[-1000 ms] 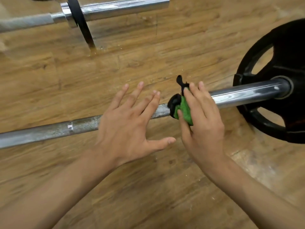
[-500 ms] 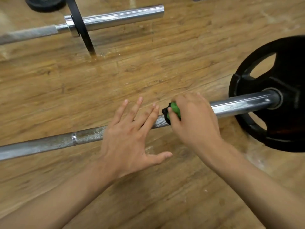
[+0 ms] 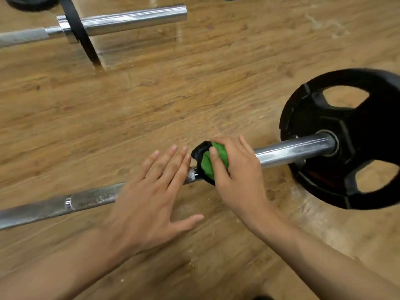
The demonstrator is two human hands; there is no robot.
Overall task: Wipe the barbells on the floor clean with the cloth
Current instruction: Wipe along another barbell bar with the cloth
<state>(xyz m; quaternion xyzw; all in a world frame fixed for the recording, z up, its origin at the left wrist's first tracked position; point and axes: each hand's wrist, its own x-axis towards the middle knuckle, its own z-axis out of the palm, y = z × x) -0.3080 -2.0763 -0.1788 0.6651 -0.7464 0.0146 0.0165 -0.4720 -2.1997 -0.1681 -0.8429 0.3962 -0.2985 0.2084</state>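
Green-and-black cloth [image 3: 213, 162] is clamped by right hand [image 3: 238, 176] around long steel barbell [image 3: 292, 151] for wiping; left hand [image 3: 149, 204], fingers [image 3: 173, 167] spread, is laid flat on shaft, likely steadying it.

Wooden floor [image 3: 194, 94]; black disc [image 3: 28, 2] far left.

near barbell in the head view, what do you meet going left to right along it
Dull grey knurled steel shaft → left hand flat over it → green-and-black cloth gripped by the right hand → shiny chrome sleeve → black rubber weight plate.
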